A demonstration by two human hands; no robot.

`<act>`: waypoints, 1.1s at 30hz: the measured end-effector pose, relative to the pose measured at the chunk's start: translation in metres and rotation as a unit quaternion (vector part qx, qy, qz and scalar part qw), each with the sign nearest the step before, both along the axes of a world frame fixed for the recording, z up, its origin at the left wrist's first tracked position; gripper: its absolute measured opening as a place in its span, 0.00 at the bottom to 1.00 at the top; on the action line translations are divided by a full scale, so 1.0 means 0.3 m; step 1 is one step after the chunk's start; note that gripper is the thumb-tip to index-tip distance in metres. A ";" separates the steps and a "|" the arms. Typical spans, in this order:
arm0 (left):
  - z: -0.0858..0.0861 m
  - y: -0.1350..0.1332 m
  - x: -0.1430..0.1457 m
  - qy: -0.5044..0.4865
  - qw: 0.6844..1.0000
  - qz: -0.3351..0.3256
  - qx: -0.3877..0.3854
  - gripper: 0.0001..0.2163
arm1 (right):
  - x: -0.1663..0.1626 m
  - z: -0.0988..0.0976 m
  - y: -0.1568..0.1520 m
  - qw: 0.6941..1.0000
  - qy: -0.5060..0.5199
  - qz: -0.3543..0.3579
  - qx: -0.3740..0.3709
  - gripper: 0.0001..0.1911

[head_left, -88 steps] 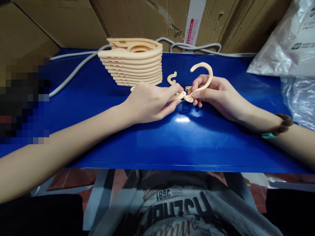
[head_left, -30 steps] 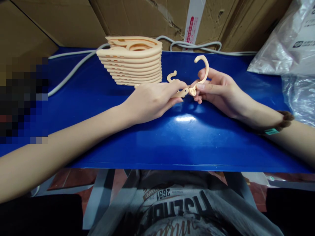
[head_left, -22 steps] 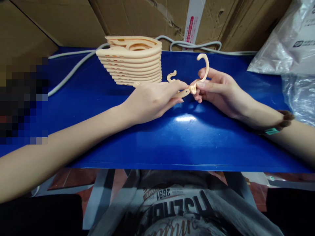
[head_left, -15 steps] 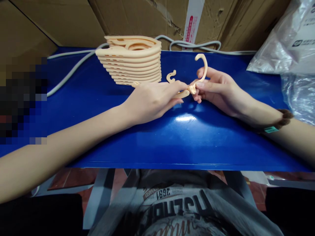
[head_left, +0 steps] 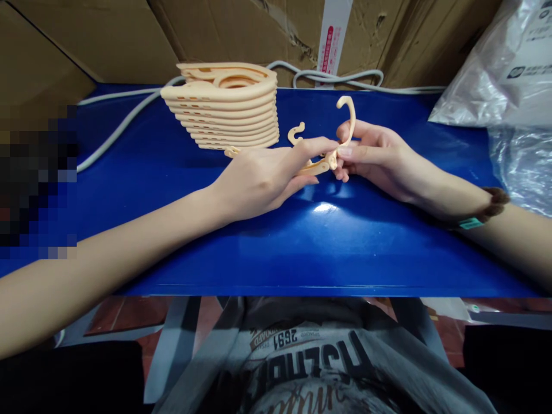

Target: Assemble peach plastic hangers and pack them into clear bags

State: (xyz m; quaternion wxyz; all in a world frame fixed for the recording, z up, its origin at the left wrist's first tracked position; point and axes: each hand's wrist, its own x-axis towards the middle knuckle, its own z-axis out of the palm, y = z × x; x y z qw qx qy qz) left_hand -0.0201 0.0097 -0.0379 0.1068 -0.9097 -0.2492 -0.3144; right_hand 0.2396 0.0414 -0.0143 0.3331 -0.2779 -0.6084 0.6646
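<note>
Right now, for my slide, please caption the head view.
Left hand holds a hanger piece, right hand a hook, ends meeting over a blue table near a stack.

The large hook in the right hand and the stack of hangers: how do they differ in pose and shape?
The large hook is one thin curved piece; the stack of hangers is many wide flat pieces. The large hook stands upright, pinched by the right hand; the stack of hangers lies flat on the blue table. Both are peach plastic.

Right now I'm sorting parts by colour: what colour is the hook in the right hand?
Hook: pale peach, head view.
</note>
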 end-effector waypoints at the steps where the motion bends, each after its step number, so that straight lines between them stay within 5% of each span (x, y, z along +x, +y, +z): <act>1: -0.001 -0.001 0.001 0.005 1.000 0.001 -0.009 0.19 | 0.001 0.001 0.000 1.000 -0.003 0.000 0.001 0.20; 6: -0.002 0.000 0.002 0.017 0.999 -0.013 -0.047 0.20 | 0.004 0.004 0.002 1.000 -0.016 0.004 -0.003 0.21; 18: 0.002 -0.002 -0.001 0.072 0.995 0.052 0.036 0.20 | 0.003 -0.007 0.011 0.999 -0.024 0.005 0.023 0.24; 33: -0.009 0.003 -0.001 0.071 0.996 0.059 0.005 0.17 | -0.001 -0.010 0.000 0.997 -0.039 -0.023 0.055 0.23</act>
